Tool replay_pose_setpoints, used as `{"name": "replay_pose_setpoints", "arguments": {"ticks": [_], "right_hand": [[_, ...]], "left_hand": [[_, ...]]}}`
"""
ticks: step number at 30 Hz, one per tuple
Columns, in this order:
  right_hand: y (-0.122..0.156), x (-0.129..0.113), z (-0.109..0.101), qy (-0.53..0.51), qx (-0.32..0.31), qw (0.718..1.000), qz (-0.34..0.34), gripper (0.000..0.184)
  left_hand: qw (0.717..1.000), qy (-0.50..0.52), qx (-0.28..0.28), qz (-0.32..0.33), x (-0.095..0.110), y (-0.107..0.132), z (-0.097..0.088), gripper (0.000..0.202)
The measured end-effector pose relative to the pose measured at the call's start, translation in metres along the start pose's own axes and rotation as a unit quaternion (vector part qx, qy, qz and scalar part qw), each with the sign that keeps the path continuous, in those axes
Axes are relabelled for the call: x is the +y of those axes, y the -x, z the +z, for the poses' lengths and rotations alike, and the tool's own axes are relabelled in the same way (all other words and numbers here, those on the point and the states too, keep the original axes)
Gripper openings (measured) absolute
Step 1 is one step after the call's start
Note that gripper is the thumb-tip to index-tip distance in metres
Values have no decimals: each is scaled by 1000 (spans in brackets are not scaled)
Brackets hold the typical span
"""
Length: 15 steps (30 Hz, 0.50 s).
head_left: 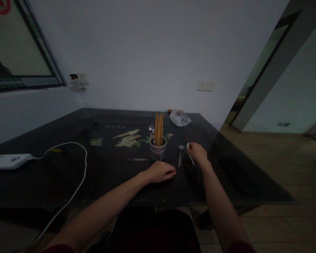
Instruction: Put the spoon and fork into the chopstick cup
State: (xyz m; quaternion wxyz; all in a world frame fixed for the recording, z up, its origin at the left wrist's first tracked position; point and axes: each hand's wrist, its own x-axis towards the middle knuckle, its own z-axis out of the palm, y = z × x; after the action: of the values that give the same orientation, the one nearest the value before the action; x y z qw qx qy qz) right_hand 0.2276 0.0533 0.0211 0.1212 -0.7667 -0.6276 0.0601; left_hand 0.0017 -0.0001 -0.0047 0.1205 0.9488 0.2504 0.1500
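Observation:
My right hand (198,153) is closed on a spoon (191,159) with a pale handle, held just above the dark table (107,168). A second metal spoon (180,154) lies on the table just left of that hand. My left hand (161,172) rests on the table with fingers curled, in front of a small metal cup (158,150). The cup holds several wooden chopsticks (159,129) standing upright and one spoon (151,130).
A white device (7,161) with a white cable (79,165) lies at the table's left. A crumpled clear plastic bag (180,118) sits at the far edge. A dark flat object (239,175) lies at the table's right. Wall sockets and a doorway are behind.

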Motion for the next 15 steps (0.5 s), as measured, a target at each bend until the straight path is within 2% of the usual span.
{"name": "replay_pose_setpoints", "arguments": {"ticks": [2, 4, 7, 10, 15], "right_hand": [[-1, -4, -1, -64, 28, 996, -54, 15], [1, -12, -1, -159, 48, 977, -135, 16], [8, -29, 2, -328, 50, 914, -233, 21], [17, -45, 7, -436, 45, 861, -259, 24], [29, -61, 15, -504, 47, 824, -254, 26]], "left_hand": [[1000, 17, 9, -9, 0, 0, 1, 21], [998, 40, 29, -33, 1, 0, 2, 21], [989, 91, 64, -99, 2, -2, 5, 26], [973, 149, 76, -161, 3, -3, 7, 34], [959, 179, 103, -195, 4, -3, 8, 43]]}}
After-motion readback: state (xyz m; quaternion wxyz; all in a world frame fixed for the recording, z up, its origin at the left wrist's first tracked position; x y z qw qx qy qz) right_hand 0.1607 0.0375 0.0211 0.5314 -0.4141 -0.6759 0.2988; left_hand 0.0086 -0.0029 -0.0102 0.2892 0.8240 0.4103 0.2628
